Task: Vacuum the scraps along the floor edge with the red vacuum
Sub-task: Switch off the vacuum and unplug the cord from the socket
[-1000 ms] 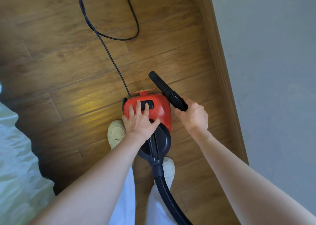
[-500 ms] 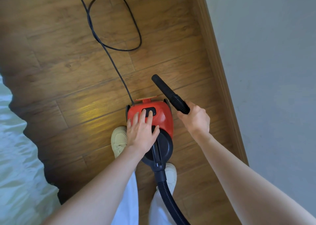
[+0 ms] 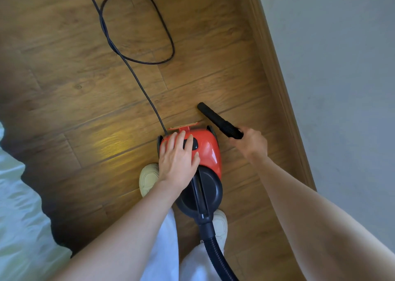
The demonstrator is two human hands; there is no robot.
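The red vacuum [image 3: 208, 150] sits on the wooden floor in front of my feet, its black rear housing toward me. My left hand [image 3: 178, 158] lies flat on its red top, fingers spread by the black switch. My right hand [image 3: 251, 145] grips the black nozzle [image 3: 218, 119], which points up-left just above the floor, right of the vacuum. The black hose [image 3: 218, 257] runs from the vacuum's rear down out of the frame. No scraps show on the floor.
A black power cord [image 3: 136, 75] runs from the vacuum up-left and loops on the floor. A wooden baseboard [image 3: 277, 84] and grey wall [image 3: 342, 88] bound the right side. White bedding [image 3: 19, 216] lies at the left. My shoes [image 3: 148, 179] stand beside the vacuum.
The view has shifted, so the vacuum and cord loop sit lower in the frame. My left hand's fingers have slid farther over the vacuum's top, toward the switch. The nozzle stays in my right hand.
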